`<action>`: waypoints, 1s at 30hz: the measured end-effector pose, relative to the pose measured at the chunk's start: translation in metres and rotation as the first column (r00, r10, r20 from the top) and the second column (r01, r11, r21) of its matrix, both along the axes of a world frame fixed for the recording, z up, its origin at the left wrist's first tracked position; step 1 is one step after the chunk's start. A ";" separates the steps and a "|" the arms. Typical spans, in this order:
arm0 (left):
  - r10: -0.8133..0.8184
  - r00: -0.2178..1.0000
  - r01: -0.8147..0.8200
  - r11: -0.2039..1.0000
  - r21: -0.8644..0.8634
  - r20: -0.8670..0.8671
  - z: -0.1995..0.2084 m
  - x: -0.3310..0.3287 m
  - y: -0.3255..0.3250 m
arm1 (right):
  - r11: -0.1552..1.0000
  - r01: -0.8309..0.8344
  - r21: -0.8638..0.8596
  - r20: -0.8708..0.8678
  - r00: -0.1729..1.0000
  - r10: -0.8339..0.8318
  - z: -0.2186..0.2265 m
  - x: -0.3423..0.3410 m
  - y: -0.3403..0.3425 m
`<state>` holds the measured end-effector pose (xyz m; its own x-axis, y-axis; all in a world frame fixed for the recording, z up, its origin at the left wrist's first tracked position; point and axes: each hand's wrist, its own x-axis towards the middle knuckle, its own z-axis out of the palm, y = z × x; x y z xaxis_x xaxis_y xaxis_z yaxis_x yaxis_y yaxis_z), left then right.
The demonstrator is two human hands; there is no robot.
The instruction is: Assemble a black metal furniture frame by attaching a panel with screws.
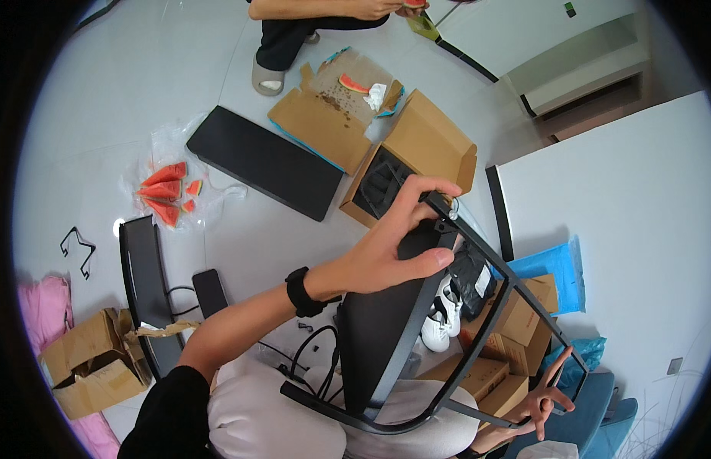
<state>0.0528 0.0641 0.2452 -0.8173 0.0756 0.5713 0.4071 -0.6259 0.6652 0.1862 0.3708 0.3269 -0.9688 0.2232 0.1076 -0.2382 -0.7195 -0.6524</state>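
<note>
A black metal tube frame (479, 334) with rounded corners is joined to a long black panel (386, 344), which stands tilted over my lap. My left hand (394, 243) is closed round their upper corner, with its thumb on the panel's edge and its fingers over the frame. A small bracket or screw shows beside those fingertips. At the frame's lower right end, my right hand (541, 404) has its fingers spread, reaching along and touching the bars. Part of its palm is hidden by the frame.
Another black panel (267, 162) lies on the floor beside an open carton (432, 141). Watermelon slices (163, 191) rest on plastic at left, near a phone (209, 294). White shoes (442, 317) and boxes (485, 379) are behind the frame. Another person (283, 38) crouches at the top.
</note>
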 end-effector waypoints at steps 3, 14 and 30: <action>0.010 1.000 -0.011 0.999 0.051 0.008 -0.003 -0.003 0.001 | 0.997 -0.035 -0.062 0.006 0.999 0.035 0.001 -0.002 0.005; 0.078 0.996 -0.079 0.997 -0.025 -0.040 -0.007 -0.014 0.004 | 0.969 -0.126 -0.213 0.013 0.991 0.131 0.007 -0.006 0.017; 0.123 0.984 -0.124 0.992 -0.002 -0.130 -0.023 -0.024 0.003 | 0.869 -0.284 -0.405 -0.062 0.957 0.284 0.014 -0.027 0.037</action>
<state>0.0283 0.0674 0.2221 -0.7399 -0.0148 0.6726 0.5638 -0.5590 0.6079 0.1590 0.4077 0.3406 -0.9970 -0.0374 0.0678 0.0163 -0.9573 -0.2888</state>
